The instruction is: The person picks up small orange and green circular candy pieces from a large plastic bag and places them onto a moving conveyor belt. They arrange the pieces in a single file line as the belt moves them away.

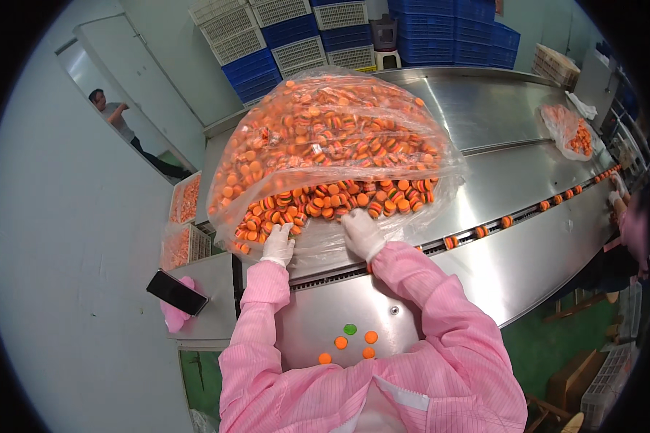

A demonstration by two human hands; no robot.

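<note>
A big clear plastic bag (pixel 321 97) lies on the steel table, its mouth toward me. It is full of round layered candies (pixel 332 198), orange with red, green and yellow bands. My left hand (pixel 279 245), in a white glove, reaches the candies at the left of the mouth; its fingers are bent around candies there. My right hand (pixel 363 234), gloved too, rests at the front of the pile with curled fingertips, and what they hold is hidden. Just before both hands runs a slotted conveyor track (pixel 328 278), carrying spaced candies (pixel 482 232) on the right.
Several loose orange discs (pixel 341 343) and a green disc (pixel 350 329) lie near me. At left, a phone (pixel 177 291) rests on pink cloth. A smaller candy bag (pixel 576 137) sits far right, near a co-worker's pink sleeve (pixel 634 234). Stacked crates (pixel 422 32) stand behind; another person (pixel 119 119) is in the doorway.
</note>
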